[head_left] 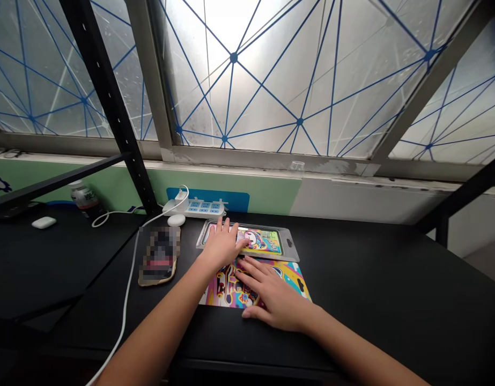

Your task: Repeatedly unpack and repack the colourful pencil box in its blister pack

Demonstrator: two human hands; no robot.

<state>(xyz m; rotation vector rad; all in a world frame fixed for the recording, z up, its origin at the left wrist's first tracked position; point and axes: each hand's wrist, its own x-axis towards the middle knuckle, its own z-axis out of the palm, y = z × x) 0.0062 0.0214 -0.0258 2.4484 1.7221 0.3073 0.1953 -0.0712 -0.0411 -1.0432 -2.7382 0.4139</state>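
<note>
My left hand (221, 244) lies with fingers spread on a clear plastic blister pack (289, 247), which has a colourful cartoon card or booklet (267, 241) inside. Nearer to me, a brightly printed backing card (289, 273) with a hang hole lies flat on the black table. My right hand (271, 295) rests palm down on this card, its fingers stretched out toward the blister pack. The two hands partly cover the prints on both items. Neither hand grips anything.
Left of the cards lies a phone (159, 254) with a blurred screen. Behind it are a small white case (176, 220) and a white power strip (202, 208) with a charger and cable (128, 289). A bottle (86, 198) and another white case (43, 222) stand farther left. Black posts (114, 102) frame the table.
</note>
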